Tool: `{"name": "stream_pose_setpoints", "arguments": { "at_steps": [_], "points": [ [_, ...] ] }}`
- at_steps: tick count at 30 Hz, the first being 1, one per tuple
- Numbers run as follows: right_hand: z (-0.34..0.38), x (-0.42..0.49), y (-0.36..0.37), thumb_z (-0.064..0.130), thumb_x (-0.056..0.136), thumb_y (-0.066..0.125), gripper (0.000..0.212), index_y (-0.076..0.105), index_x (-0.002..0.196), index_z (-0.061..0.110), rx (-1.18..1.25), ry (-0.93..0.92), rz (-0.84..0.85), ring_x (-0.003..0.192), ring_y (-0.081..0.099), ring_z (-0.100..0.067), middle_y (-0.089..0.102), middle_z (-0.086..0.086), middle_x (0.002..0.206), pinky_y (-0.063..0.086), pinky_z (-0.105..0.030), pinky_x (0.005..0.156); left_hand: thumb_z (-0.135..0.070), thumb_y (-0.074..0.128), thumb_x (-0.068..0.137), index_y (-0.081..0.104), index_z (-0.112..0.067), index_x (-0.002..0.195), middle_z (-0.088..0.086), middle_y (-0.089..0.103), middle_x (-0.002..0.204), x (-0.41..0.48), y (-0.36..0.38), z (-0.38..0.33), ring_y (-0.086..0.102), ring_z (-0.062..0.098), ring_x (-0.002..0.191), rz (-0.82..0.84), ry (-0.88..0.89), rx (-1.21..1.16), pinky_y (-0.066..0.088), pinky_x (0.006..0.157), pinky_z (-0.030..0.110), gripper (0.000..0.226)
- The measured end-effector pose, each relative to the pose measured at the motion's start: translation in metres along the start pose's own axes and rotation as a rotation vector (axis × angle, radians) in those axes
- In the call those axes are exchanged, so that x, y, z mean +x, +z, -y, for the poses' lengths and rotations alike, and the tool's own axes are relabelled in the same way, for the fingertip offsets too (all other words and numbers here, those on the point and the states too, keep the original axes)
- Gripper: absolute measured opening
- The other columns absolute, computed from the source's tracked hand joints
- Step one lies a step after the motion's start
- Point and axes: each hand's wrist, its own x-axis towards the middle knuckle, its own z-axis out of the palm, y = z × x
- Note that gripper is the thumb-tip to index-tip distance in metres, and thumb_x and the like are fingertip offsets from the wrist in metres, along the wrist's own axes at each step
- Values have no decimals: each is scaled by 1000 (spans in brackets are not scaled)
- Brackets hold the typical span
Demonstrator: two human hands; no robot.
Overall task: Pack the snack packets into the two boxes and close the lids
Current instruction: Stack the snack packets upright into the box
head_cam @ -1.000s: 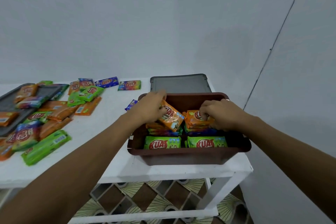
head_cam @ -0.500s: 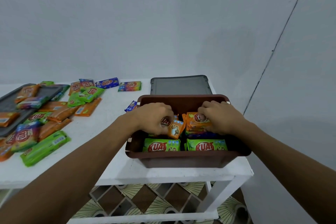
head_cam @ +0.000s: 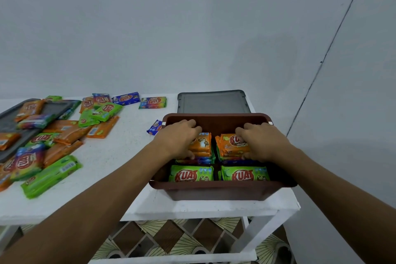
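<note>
A brown box (head_cam: 216, 192) stands open at the table's right end. Inside it, two green packets (head_cam: 191, 173) lie side by side at the front. Behind them are two stacks topped with orange packets. My left hand (head_cam: 180, 138) lies flat on the left orange packet (head_cam: 202, 144), fingers curled around its edges. My right hand (head_cam: 260, 141) grips the right orange packet (head_cam: 231, 146) the same way. A grey lid (head_cam: 213, 102) lies flat behind the box. Many loose packets (head_cam: 64, 133) are spread over the table's left half.
A second grey lid or tray (head_cam: 8, 115) at the far left edge carries some packets. A blue packet (head_cam: 155, 127) lies just left of the box. The white table (head_cam: 120, 156) ends right beside the box, near the wall corner. Patterned floor shows below.
My left hand has lowered a tilted orange packet flat onto the left rear stack. My right hand stayed on the right orange packet, pressing it down.
</note>
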Motion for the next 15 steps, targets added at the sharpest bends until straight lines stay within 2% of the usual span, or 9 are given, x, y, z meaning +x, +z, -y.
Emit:
{"name": "stream_pose_setpoints", "arguments": {
  "at_steps": [5,9,11,13,15],
  "points": [
    [-1,3,2,45,79,74,59,47,125,20,41,75,18,105,60,-23,60,-3,121,49,-36,85,-46,77,77,44,-16,136,5,51,127,1,2,-1,51,24,116,-21,-40,54,50,91,40,74],
    [-1,5,-1,49,76,75,61,49,123,20,65,56,69,105,58,-20,59,0,119,46,-31,82,-62,67,78,58,-17,122,3,61,115,-5,-4,2,58,23,104,-57,-37,84,50,84,38,63],
    [-2,8,-7,49,74,77,49,52,109,25,176,28,124,97,56,-15,57,5,107,41,-23,70,-65,60,82,63,-18,111,1,65,107,-11,-8,13,60,19,96,-52,7,7,49,78,33,55],
    [-1,12,-18,43,75,79,33,54,94,30,326,-5,120,85,54,-9,56,12,93,37,-21,62,-55,58,88,65,-19,106,-1,66,106,-19,-12,31,59,15,93,-53,71,-127,47,75,29,40],
    [6,22,-28,34,81,75,19,57,89,31,349,-57,22,76,55,-7,59,13,84,39,-24,60,-41,60,92,66,-18,106,-1,63,113,-27,-11,51,57,15,102,-150,114,-236,48,82,31,28]
  ]
}}
